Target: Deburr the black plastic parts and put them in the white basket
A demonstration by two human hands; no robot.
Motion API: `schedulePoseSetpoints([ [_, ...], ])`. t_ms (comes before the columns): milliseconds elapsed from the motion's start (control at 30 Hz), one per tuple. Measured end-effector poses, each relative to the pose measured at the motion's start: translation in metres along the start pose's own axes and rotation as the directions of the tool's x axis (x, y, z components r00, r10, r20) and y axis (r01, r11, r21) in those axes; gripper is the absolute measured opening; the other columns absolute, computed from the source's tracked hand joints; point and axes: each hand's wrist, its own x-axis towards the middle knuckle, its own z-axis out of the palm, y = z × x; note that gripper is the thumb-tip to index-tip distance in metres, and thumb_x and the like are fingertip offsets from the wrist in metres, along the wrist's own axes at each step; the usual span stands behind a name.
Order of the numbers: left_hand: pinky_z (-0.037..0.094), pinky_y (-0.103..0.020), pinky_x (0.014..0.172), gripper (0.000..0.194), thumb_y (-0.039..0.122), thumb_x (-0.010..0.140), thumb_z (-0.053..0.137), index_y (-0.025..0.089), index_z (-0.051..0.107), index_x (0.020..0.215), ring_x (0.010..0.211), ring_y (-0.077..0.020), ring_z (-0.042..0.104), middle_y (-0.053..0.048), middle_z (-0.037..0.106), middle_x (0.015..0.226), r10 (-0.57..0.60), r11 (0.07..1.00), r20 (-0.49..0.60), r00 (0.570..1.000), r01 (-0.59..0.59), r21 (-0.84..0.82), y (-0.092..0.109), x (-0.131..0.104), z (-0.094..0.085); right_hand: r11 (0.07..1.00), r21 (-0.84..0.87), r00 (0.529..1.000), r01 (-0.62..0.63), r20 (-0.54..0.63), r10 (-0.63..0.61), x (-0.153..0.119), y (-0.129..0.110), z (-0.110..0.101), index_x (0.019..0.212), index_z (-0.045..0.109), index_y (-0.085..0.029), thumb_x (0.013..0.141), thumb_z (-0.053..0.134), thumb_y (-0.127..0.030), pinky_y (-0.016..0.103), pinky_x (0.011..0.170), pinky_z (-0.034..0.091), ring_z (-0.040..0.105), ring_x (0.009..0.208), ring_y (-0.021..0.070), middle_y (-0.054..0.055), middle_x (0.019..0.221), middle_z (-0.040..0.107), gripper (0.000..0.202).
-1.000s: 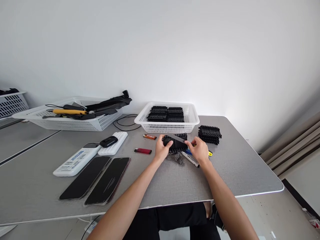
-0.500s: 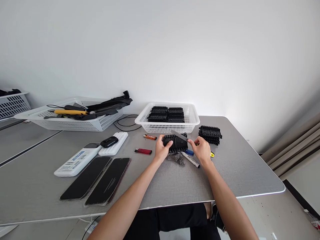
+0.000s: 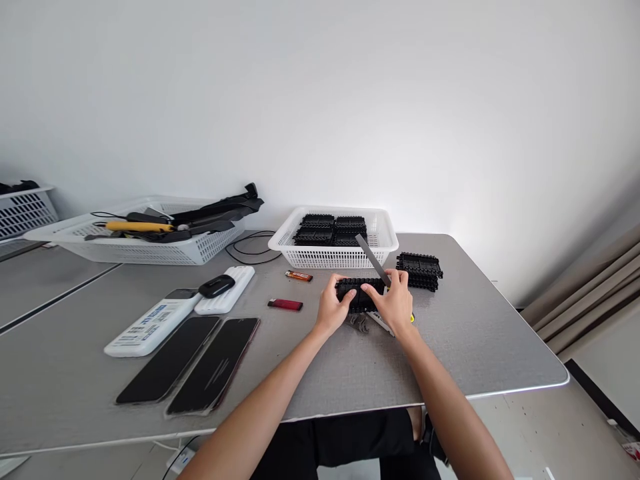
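Note:
A black ribbed plastic part (image 3: 358, 305) with toothed long edges is held just above the table. My left hand (image 3: 331, 309) is closed on its left end, thumb on top. My right hand (image 3: 398, 304) grips a flat grey metal file (image 3: 371, 255), its blade pointing up and away to the left. The right thumb also presses on the part's top face. A yellow end (image 3: 413, 318) shows beside the right hand; I cannot tell whether it belongs to the file's handle. Below the part lie a white marker (image 3: 382, 325), partly hidden, and grey scraps (image 3: 359, 325).
Behind my hands stands a white basket (image 3: 334, 257) with several similar black parts. Another stack (image 3: 420, 272) sits right. Leftward are two lighters (image 3: 285, 305), two phones (image 3: 215, 367), white power banks (image 3: 145, 330) and a basket of tools (image 3: 145, 251).
The file has swung from lying across the part to pointing up and away. My right hand has moved left, its thumb now on the part. The part has tilted and shifted slightly right.

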Motion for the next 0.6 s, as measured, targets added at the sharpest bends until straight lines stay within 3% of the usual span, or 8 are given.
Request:
schedulePoseSetpoints([
  [133,0.048,-0.031,0.072,0.028,0.036,0.079,0.066,0.021,0.054,0.099,0.079,-0.0207,0.063,-0.004,0.064,0.088,0.009,1.0,0.031,0.999,-0.009,0.004,0.0,-0.001,0.001,0.997,0.045,0.998,-0.066,-0.005,0.067,0.002,0.003,0.0,0.104,0.059,-0.023,0.077,0.065,-0.066,0.03,0.063,0.041,0.061,0.077,0.0196,0.004,0.106,0.057,0.051],
  [233,0.047,-0.031,0.072,0.029,0.034,0.076,0.067,0.02,0.054,0.098,0.079,-0.0202,0.062,-0.004,0.063,0.091,-0.018,0.999,0.008,1.0,0.018,-0.049,-0.005,0.003,0.0,0.978,0.19,0.996,-0.083,0.0,0.085,0.006,0.007,-0.004,0.101,0.066,-0.022,0.078,0.066,-0.059,0.03,0.066,0.041,0.06,0.081,0.0206,0.004,0.098,0.062,0.044],
  [367,0.047,-0.029,0.069,0.033,0.033,0.073,0.07,0.02,0.053,0.098,0.074,-0.0179,0.06,-0.002,0.061,0.087,-0.069,0.988,0.032,0.997,0.073,-0.138,-0.006,0.006,-0.002,0.912,0.391,0.99,-0.126,0.102,0.093,0.011,0.012,-0.009,0.093,0.073,-0.019,0.079,0.067,-0.055,0.028,0.063,0.04,0.058,0.071,0.0185,0.004,0.086,0.069,0.039],
  [500,0.046,-0.028,0.065,0.037,0.041,0.074,0.072,0.021,0.054,0.1,0.072,-0.0175,0.058,0.0,0.059,0.082,-0.12,0.978,0.064,0.991,0.129,-0.165,-0.001,0.005,-0.004,0.868,0.477,0.988,-0.136,0.129,0.084,0.013,0.013,-0.009,0.083,0.075,-0.017,0.075,0.072,-0.053,0.027,0.06,0.039,0.055,0.065,0.017,0.004,0.078,0.069,0.038],
  [600,0.047,-0.03,0.071,0.042,0.049,0.073,0.073,0.021,0.056,0.099,0.08,-0.0201,0.06,-0.002,0.062,0.087,-0.143,0.98,0.032,0.989,0.146,-0.139,0.002,0.006,-0.004,0.847,0.516,0.987,-0.128,0.151,0.057,0.013,0.013,-0.007,0.079,0.073,-0.017,0.072,0.075,-0.053,0.027,0.058,0.038,0.054,0.063,0.0163,0.003,0.075,0.067,0.038],
])
